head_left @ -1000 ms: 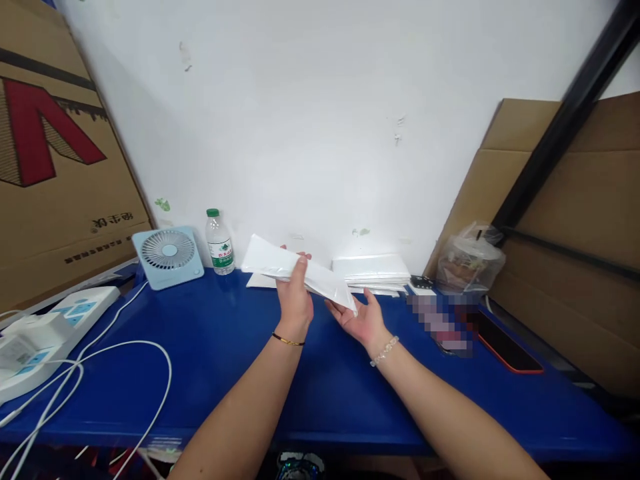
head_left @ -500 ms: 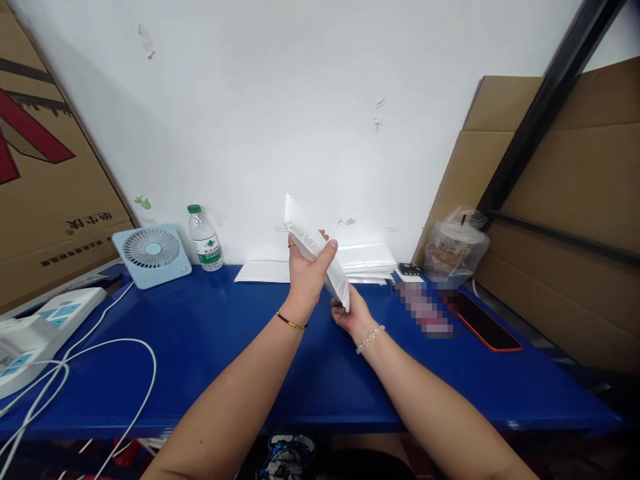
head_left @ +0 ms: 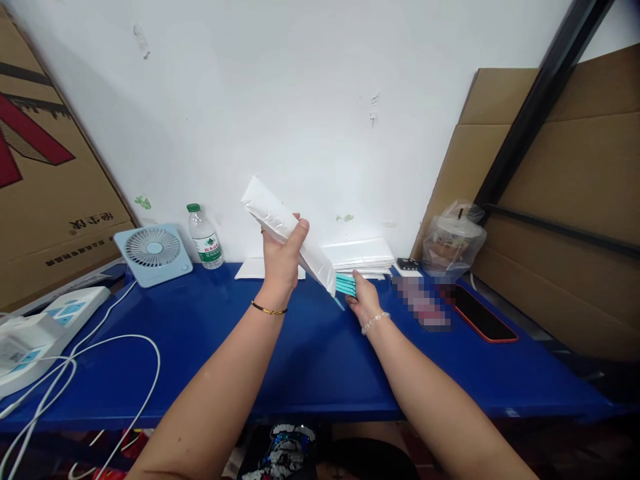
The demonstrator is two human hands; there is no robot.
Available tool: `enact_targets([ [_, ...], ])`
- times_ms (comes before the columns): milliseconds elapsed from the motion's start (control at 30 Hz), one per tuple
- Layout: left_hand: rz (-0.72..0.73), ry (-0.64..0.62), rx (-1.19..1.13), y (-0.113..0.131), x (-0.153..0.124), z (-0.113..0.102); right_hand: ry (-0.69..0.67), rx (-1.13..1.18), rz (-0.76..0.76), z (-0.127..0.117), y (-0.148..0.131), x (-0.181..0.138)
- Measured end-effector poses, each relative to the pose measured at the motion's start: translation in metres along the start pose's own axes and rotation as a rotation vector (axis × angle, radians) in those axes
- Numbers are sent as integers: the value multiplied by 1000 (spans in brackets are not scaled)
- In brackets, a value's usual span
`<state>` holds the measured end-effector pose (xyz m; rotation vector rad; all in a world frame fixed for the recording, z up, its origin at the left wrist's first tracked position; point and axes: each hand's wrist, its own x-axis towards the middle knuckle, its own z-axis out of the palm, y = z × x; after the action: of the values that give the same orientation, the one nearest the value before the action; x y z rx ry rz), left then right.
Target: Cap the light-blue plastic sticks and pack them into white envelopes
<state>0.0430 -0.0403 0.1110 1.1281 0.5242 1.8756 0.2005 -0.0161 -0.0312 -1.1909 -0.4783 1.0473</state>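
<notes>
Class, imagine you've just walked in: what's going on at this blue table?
A person's left hand grips a white packet, tilted above the blue table. The right hand holds the end of a turquoise bundle showing at the packet's lower end. Behind, a white stack lies by the wall.

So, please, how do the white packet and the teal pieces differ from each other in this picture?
Colour: the white packet is plain white, while the teal pieces are blue-green. Form: the packet shows as one long sleeve; the teal pieces show as a short, layered stack at its lower end. Hold: the packet is in the left grip, the teal pieces in the right grip. Both are held over the blue table.
</notes>
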Motion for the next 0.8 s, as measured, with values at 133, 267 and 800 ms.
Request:
enact_targets([
  [133,29,32,58,-16,9,-21,89,-123,-130,-13,2,12],
  [267,33,63,84,-22,17,-35,142,-355,-313,-19,6,17],
  [800,-573,-571,1019,-28,21,-171,-15,-1025,-607,-15,14,12],
])
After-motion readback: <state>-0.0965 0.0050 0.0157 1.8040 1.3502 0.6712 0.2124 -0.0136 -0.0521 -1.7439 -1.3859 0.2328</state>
